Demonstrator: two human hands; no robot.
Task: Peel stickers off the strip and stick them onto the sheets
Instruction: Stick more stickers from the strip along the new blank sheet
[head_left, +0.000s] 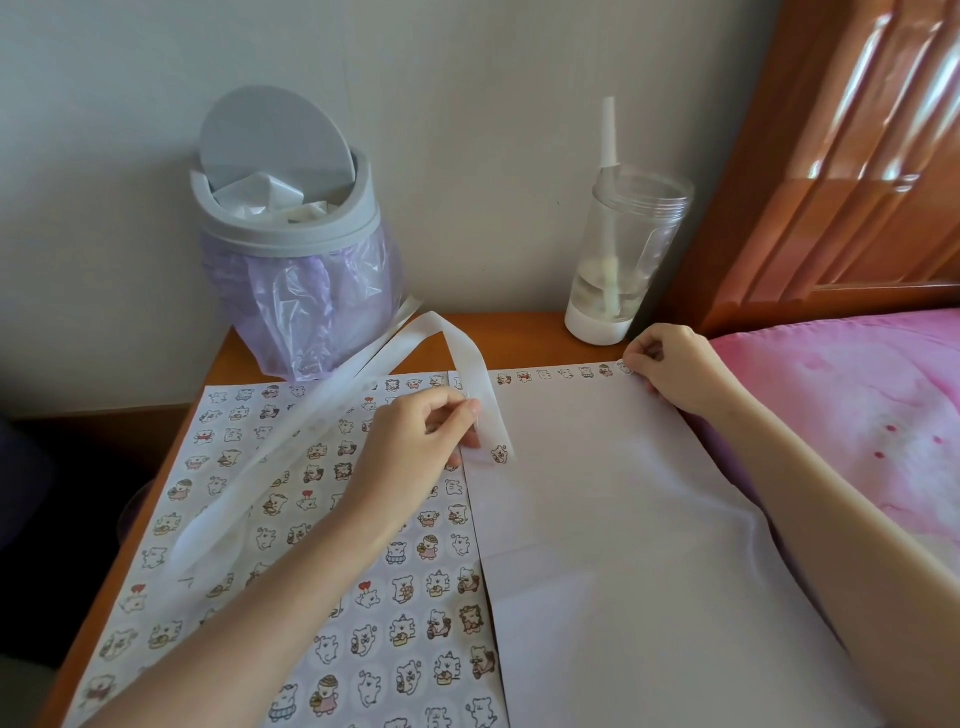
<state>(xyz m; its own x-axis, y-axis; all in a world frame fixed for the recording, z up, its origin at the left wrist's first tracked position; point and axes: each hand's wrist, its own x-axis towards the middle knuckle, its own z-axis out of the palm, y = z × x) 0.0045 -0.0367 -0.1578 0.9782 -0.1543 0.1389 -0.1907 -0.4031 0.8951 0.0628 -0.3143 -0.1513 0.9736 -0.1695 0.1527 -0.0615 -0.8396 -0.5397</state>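
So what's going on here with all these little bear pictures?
A person is moving stickers from a long white backing strip onto paper sheets on a small wooden table. The left hand pinches the strip, which has one sticker left near its end. The right hand presses a sticker into the top row of the mostly blank right sheet. The left sheet is already covered.
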